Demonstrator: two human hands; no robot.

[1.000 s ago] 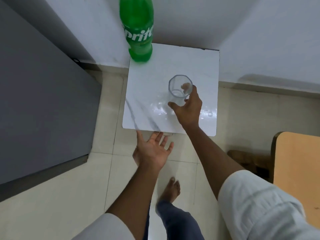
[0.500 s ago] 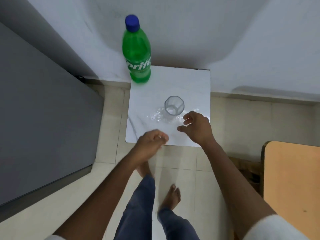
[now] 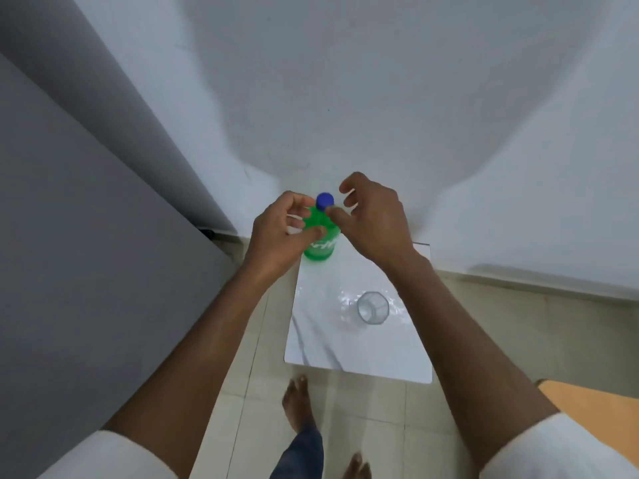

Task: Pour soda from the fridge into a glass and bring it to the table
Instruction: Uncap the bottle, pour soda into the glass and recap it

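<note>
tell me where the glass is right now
In the head view the glass stands upright on the white table, right of centre, nearer the person than the green bottle at the far left corner. Neither hand touches it.

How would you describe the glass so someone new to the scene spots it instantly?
Find the small white marble-patterned table against the wall. The glass stands on its near right part, apart from both hands. It is clear, empty and faceted at the rim, unlike the green bottle with the blue cap at the far left corner.
</note>
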